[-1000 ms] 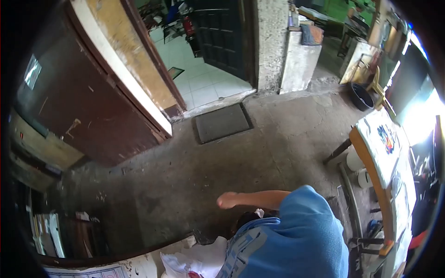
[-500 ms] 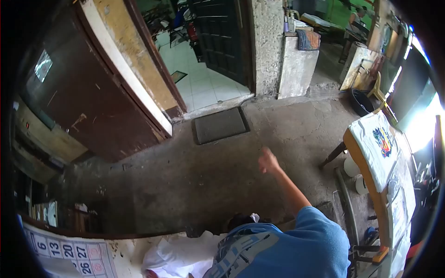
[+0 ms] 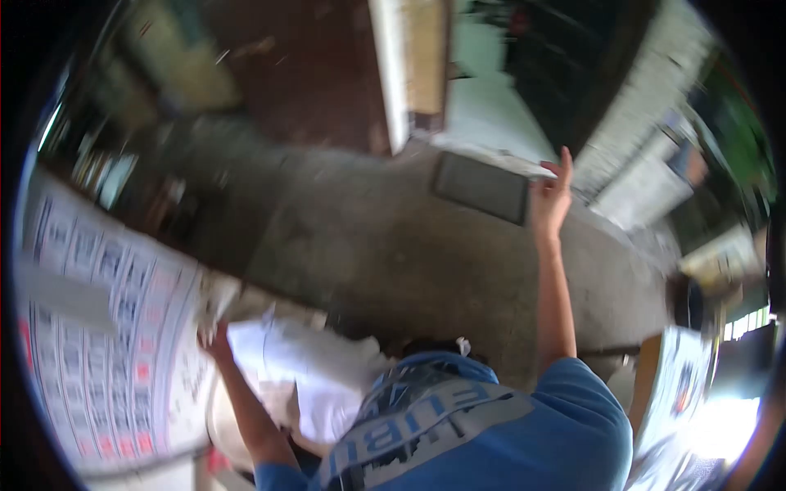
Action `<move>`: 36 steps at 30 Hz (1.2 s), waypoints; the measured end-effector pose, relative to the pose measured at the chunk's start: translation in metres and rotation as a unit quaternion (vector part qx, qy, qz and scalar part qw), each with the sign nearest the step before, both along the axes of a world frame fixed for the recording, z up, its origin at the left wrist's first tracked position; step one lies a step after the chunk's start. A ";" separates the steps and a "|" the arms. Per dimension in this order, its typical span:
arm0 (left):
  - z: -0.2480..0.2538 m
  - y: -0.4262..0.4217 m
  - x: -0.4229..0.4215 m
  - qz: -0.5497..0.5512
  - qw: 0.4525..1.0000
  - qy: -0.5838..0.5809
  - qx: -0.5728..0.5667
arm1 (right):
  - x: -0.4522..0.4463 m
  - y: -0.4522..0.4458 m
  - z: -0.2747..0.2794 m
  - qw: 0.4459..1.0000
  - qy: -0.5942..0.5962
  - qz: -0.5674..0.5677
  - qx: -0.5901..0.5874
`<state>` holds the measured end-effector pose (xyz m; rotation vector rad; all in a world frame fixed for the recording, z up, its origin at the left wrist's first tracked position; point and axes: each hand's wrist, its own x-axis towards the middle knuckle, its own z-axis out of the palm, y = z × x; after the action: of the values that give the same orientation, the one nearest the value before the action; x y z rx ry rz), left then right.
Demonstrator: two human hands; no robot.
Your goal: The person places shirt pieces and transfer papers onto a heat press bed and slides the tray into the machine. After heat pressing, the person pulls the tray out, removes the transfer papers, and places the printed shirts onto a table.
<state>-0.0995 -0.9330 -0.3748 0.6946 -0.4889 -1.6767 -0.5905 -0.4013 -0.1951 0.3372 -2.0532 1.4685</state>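
My right hand (image 3: 552, 200) is raised out in front with the arm stretched forward. Its fingers are apart, one pointing up, and nothing shows in them. Behind it in the view lie the dark doormat (image 3: 481, 186) and the doorway. My left hand (image 3: 215, 342) is low on the left, at the edge of a table, between a large printed calendar sheet (image 3: 106, 327) and a white cloth (image 3: 303, 352). Motion smears its fingers, so I cannot make out whether they grip the cloth. A blue T-shirt (image 3: 458, 425) covers my body.
A brown door (image 3: 303, 74) stands at the upper left, beside a doorway with a pale tiled floor (image 3: 487, 106). On the right a wood-edged table (image 3: 645, 372) bears a printed white shirt (image 3: 684, 376). Grey concrete floor (image 3: 393, 237) lies between.
My view has swung to the right-hand tilt, shifting the door and doormat rightward. My right hand has risen and opened its fingers. My left hand and forearm have come into view beside the calendar.
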 end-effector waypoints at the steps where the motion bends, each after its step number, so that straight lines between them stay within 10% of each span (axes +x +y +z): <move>1: -0.004 0.005 0.008 -0.030 0.999 -0.007 -0.010 | 0.009 -0.025 -0.005 0.998 -0.013 0.057 -0.001; 5: -0.025 0.053 0.032 -0.089 0.990 -0.096 -0.058 | 0.046 -0.117 -0.047 0.957 -0.087 0.251 0.116; 15: -0.077 0.309 0.091 0.047 0.911 -0.253 0.322 | 0.211 -0.284 -0.179 0.630 -0.105 0.730 0.242; 19: -0.075 0.399 0.108 0.096 0.875 -0.240 0.409 | 0.262 -0.340 -0.227 0.470 -0.320 0.739 0.361; 24: -0.054 0.467 0.084 0.144 0.848 -0.240 0.450 | 0.318 -0.407 -0.282 0.439 -0.371 0.783 0.240; 26: -0.044 0.486 0.070 0.173 0.841 -0.234 0.455 | 0.334 -0.430 -0.292 0.466 -0.289 0.745 0.380; 29: -0.048 0.510 0.043 0.210 0.847 -0.169 0.458 | 0.358 -0.448 -0.222 0.223 -0.418 0.717 0.512; 34: -0.073 0.544 0.011 0.261 0.832 -0.095 0.480 | 0.371 -0.512 -0.204 0.061 -0.732 0.679 0.010; 36: -0.078 0.547 0.002 0.272 0.828 -0.095 0.481 | 0.374 -0.523 -0.190 0.146 -0.748 0.647 -0.012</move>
<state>-0.0973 -0.3857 -0.4527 1.5730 0.4743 -1.2189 -0.2161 -0.9248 -0.3850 1.1827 -2.8387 4.3565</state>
